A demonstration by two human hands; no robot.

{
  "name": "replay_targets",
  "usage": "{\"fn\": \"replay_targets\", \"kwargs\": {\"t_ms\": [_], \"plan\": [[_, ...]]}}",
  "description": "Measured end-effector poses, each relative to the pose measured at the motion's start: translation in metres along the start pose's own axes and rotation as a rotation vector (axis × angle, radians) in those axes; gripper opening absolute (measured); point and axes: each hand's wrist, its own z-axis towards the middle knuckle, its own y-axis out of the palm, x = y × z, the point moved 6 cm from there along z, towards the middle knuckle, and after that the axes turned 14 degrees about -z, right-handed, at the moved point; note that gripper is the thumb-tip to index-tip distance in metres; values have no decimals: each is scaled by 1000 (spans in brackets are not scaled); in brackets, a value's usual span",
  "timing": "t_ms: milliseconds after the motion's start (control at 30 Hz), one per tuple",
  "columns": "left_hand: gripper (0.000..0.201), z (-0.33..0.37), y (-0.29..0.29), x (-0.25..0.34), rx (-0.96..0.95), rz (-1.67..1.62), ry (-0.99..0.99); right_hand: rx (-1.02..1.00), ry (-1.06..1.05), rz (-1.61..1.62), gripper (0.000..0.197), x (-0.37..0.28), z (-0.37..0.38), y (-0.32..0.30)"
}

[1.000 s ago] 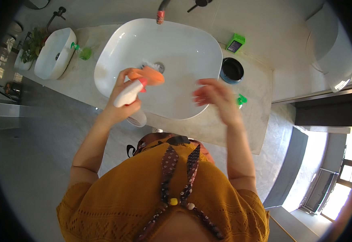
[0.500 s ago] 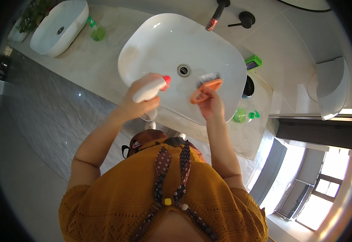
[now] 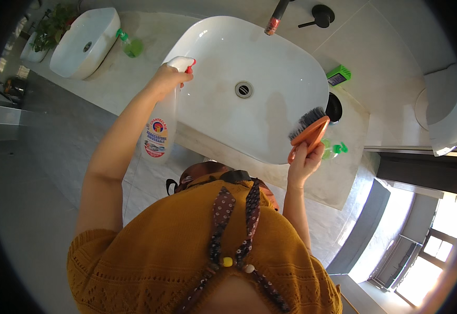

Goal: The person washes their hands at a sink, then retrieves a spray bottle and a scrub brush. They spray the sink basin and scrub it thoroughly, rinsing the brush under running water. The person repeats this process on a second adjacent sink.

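Observation:
A white spray bottle (image 3: 160,125) with a red trigger and nozzle is gripped at its neck by my left hand (image 3: 165,82), over the left front rim of the white sink (image 3: 228,57). Its nozzle points right, across the basin. In my right hand (image 3: 306,162) is an orange scrub brush (image 3: 312,135) with grey bristles, held by its handle. That brush is tilted above the sink's right front edge, bristles facing up and left. The round drain (image 3: 244,89) lies between the two hands, and the basin's white inside is in full view.
Behind the sink are a dark faucet (image 3: 275,18) and a black lever (image 3: 320,17). To the right stand a green box (image 3: 339,76), a black bowl (image 3: 334,108) and a green pump bottle (image 3: 334,150). Leftward are another pump bottle (image 3: 132,48), a second basin (image 3: 84,44) and a plant (image 3: 53,34).
My left hand has moved left and away from me with the spray bottle, whose body now shows. My right hand has carried the brush right, toward the sink's edge.

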Motion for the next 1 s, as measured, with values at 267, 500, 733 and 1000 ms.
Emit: {"fn": "replay_targets", "kwargs": {"t_ms": [267,500,733,1000], "plan": [[28,28,24,10,40,201,-65,39,-40,42,5,-1,5,-29],[27,12,64,32,-88,177,42,67,-26,82,9,2,10,-45],[28,1,100,36,-165,399,68,119,-11,49,7,-5,13,-54],[28,-38,129,26,-483,494,145,126,49,101,5,-11,13,-60]]}}
